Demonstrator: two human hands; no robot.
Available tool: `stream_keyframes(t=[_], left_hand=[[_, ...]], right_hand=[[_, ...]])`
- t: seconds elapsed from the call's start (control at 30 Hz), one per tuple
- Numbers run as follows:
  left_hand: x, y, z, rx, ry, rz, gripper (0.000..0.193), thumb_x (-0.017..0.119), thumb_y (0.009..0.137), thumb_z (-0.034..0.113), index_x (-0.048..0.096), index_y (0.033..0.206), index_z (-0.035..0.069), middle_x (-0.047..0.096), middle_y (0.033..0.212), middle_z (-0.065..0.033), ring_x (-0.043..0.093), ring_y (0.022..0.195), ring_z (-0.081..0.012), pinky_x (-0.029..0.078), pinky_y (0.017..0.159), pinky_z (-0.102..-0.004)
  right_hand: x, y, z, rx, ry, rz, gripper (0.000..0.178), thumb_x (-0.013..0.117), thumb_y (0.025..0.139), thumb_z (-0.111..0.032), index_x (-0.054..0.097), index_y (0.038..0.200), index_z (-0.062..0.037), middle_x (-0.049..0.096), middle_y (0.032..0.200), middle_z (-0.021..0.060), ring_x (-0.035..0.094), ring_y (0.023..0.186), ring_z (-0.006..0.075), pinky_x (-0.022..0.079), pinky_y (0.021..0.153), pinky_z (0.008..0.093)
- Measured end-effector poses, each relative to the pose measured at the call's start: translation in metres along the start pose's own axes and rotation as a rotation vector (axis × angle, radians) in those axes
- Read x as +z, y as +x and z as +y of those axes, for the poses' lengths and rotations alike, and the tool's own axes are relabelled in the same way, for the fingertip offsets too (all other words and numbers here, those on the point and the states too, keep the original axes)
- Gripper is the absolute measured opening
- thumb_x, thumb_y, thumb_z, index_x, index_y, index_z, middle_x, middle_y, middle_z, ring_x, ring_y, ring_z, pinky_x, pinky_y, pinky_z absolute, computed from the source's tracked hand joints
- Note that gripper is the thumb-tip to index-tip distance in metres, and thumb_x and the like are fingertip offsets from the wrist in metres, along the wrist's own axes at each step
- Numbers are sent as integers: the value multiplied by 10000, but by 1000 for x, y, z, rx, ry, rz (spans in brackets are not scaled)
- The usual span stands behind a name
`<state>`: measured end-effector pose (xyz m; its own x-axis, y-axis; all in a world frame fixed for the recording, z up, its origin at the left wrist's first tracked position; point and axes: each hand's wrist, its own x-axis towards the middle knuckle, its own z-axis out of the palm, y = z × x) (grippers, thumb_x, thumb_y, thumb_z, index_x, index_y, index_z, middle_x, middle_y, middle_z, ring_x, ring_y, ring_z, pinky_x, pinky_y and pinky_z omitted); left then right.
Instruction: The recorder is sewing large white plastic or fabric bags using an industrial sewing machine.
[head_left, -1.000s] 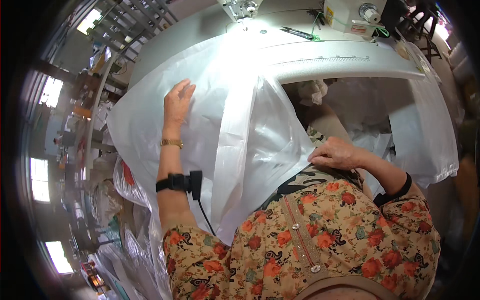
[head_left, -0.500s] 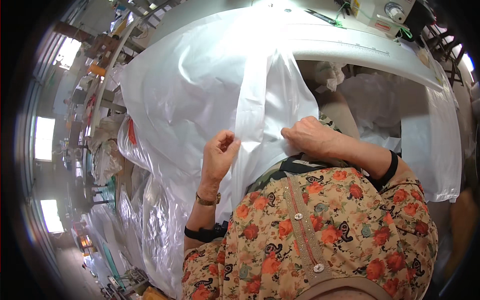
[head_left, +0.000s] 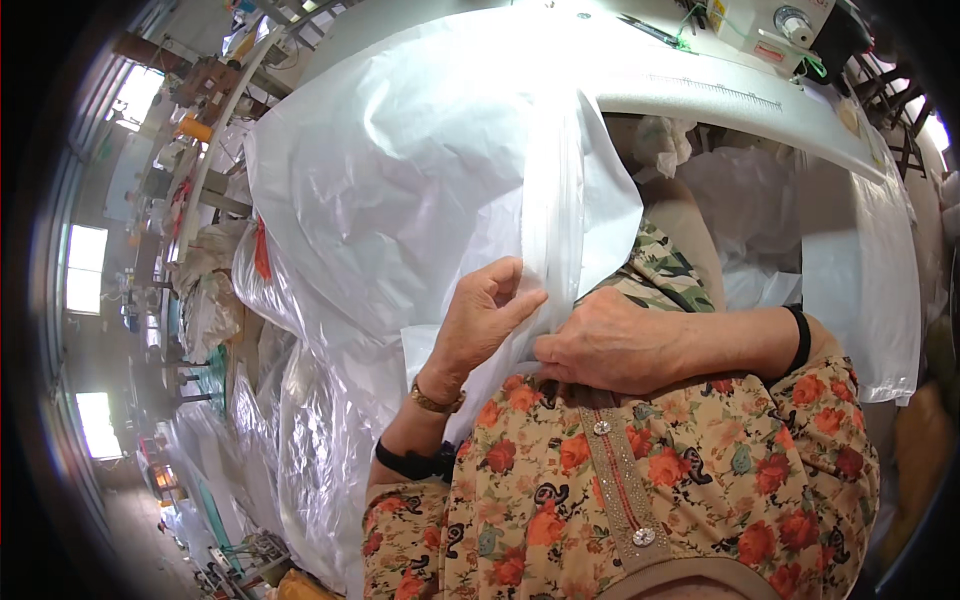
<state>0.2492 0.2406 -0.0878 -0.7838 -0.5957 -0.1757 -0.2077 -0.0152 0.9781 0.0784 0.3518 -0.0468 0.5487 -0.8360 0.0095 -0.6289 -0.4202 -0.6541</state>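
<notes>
A large glossy white plastic sheet (head_left: 400,190) drapes from the table toward my body, with a narrow folded strip (head_left: 553,200) running down its right part. My left hand (head_left: 478,322) is closed in a pinch at the left edge of this strip. Just to the right and slightly nearer, my right hand (head_left: 612,345) pinches the lower end of the strip close to my shirt; its fingertips are partly hidden. Both hands are almost touching each other.
The white table (head_left: 720,90) has a ruler scale along its near edge. A sewing machine head (head_left: 768,30) stands at the far right, with black snips (head_left: 648,30) beside it. Clear plastic (head_left: 325,450) hangs at my left; another white sheet (head_left: 860,290) hangs at the right.
Both hands have come nearer to my body and closer together, my left moving right and my right slightly left. The folded strip has shifted right and is pulled straighter and narrower.
</notes>
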Motion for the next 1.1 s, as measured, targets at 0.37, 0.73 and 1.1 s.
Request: stream_keyframes(t=[0.37, 0.73, 1.1], left_hand=[[12, -5, -7, 2, -117, 135, 137, 572, 974, 126, 603, 1023, 3, 621, 872, 17, 529, 767, -39, 445, 683, -217], [-34, -6, -1, 81, 131, 280, 119, 585, 970, 95, 641, 903, 14, 535, 765, 86, 411, 675, -1, 324, 572, -171], [-88, -7, 94, 463, 970, 194, 87, 595, 918, 50, 639, 961, -12, 613, 734, -123, 581, 609, -195, 450, 584, -292]], right_hand=[[24, 29, -2, -180, -102, -57, 156, 605, 780, -141, 652, 691, -22, 649, 670, 141, 662, 634, 307, 487, 528, 426], [-15, -11, 6, -25, -69, -26, 312, 541, 882, -136, 492, 1130, 47, 626, 665, 151, 672, 671, 344, 534, 612, 450], [-7, -47, 16, 243, -220, 148, 111, 606, 795, -95, 550, 840, -10, 597, 614, 139, 647, 601, 319, 485, 547, 424]])
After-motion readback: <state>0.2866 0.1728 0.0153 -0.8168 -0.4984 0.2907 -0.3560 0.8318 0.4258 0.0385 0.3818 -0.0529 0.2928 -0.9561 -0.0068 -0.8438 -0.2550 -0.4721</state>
